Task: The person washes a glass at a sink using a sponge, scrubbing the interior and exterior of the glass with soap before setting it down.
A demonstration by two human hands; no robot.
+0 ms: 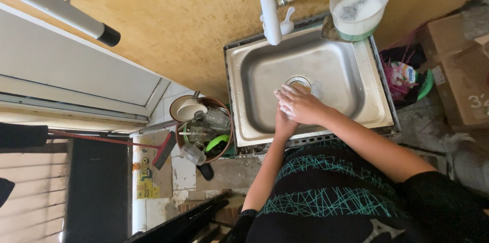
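Both my hands are pressed together over the front part of a steel sink (pixel 254 54). My right hand (pixel 301 103) lies on top, fingers spread toward the drain (pixel 298 82). Under it, my left hand (pixel 283 122) is mostly covered, and pale suds show between the two. Whether either hand grips anything is hidden. A white tap (pixel 268 6) reaches over the sink's back edge, with no water stream visible.
A white bowl of soapy foam (pixel 359 3) stands at the sink's back right corner. On the floor to the left sits a brown basin (pixel 222 105) holding glasses, a white bowl and a green item. A red-headed broom (pixel 164 150) lies beside it. Cardboard boxes (pixel 458 70) stand at right.
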